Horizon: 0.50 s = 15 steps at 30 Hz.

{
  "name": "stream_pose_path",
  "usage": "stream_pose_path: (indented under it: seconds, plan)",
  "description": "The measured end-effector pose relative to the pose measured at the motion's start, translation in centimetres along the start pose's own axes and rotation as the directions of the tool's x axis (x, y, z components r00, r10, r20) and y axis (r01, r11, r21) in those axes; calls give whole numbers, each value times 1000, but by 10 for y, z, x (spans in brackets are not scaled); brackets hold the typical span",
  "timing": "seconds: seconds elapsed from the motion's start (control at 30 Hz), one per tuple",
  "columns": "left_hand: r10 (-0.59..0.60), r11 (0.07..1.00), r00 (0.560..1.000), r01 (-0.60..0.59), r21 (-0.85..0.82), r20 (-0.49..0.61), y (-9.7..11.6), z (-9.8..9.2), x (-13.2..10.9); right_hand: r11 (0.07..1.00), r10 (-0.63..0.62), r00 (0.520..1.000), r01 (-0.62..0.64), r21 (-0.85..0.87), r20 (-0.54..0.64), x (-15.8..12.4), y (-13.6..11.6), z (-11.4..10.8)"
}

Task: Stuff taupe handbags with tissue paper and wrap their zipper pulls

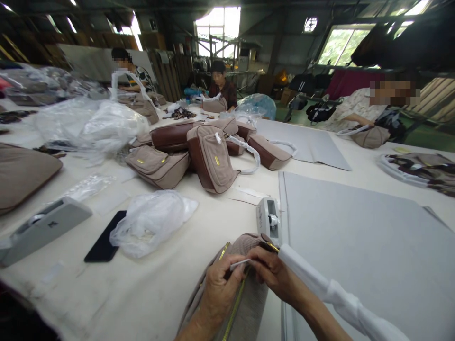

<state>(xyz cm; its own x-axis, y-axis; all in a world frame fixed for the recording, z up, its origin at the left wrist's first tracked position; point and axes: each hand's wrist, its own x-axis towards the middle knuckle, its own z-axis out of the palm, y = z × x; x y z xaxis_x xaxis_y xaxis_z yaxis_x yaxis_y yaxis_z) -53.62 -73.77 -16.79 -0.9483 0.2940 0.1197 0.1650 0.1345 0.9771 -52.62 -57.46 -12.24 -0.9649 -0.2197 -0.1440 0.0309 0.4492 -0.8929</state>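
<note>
Taupe bag (254,303): on the bench (142,293), gold zip (234,309) showing
Left hand (221,284): fingers clamped on a small white strip (239,264)
Right hand (275,272): fingers clamped on the strip's other end
Handle (329,290): white-wrapped, beside right hand
Grey dispenser (262,221): just beyond bag

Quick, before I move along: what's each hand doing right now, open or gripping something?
Left hand: closed, pinching a white strip over the bag.
Right hand: closed, apparently pinching the white strip's other end.
</note>
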Motion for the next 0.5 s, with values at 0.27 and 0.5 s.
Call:
stream_pose_path:
  seconds: [0.27, 0.5]
  plan:
    - [-73, 997, 996, 72, -19, -49, -3, 4, -2, 991, -108, 993, 104, -85, -41, 1, 3, 3]
    - [-135, 990, 989, 132, -54, -54, -1, 4, 3, 975, -155, 986, 142, -168, -67, 2, 15, 6]
